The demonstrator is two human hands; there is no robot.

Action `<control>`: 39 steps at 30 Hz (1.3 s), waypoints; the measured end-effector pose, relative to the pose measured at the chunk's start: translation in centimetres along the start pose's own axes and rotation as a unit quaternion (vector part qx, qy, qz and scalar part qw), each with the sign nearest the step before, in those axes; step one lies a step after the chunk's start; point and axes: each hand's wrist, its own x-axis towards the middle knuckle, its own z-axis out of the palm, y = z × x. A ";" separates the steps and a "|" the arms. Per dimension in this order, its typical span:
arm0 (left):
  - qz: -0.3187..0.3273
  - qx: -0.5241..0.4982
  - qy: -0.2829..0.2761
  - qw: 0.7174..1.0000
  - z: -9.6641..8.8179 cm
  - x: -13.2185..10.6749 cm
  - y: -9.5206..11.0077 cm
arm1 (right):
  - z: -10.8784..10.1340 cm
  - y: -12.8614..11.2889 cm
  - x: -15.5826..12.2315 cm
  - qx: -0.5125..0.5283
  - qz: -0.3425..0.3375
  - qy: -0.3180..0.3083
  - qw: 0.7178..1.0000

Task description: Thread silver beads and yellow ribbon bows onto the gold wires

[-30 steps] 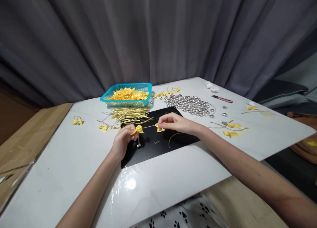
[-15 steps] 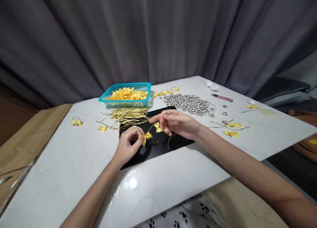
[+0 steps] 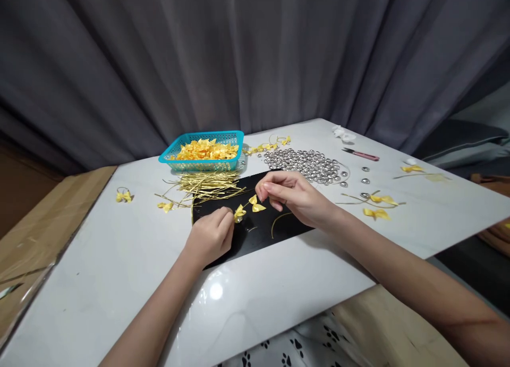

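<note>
Over the black mat [image 3: 255, 239], my left hand [image 3: 212, 235] is closed, its fingertips pinching a small yellow ribbon bow [image 3: 239, 213] with a shiny bead at its middle. A thin gold twist tie [image 3: 247, 203] runs up from that bow toward my right hand [image 3: 297, 197], whose thumb and fingers are pinched together at its end. Just below the right fingertips is another yellow bow [image 3: 257, 206]. A curved gold tie [image 3: 274, 226] lies on the mat beneath the right hand.
A blue basket [image 3: 241, 144] of yellow bows stands at the back, with a pile of gold ties [image 3: 207, 184] in front. Silver beads [image 3: 306, 165] are heaped to the right, near pink-handled snips [image 3: 360, 154]. Loose bows [image 3: 376, 214] lie at right, and a finished-looking bow [image 3: 124, 196] at left.
My left hand has turned knuckles-up, with the bow now at its right side. My right fingers have closed from spread to a pinch. The view has shifted slightly.
</note>
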 end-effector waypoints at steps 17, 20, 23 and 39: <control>-0.183 -0.303 -0.022 0.935 -0.9 0.5 0.6 | -0.4 0.7 0.9 0.054 0.051 0.058 0.996; -0.263 -0.491 -0.030 0.830 -1.6 1.0 1.8 | -0.8 2.5 1.5 0.057 0.127 0.094 0.986; -0.310 -0.617 -0.066 0.720 -1.8 1.1 2.5 | -1.0 4.3 1.8 -0.025 0.233 0.080 0.969; -0.413 -0.661 0.050 0.624 -1.4 1.2 1.9 | 4.3 3.7 -1.5 -0.114 0.110 0.043 0.986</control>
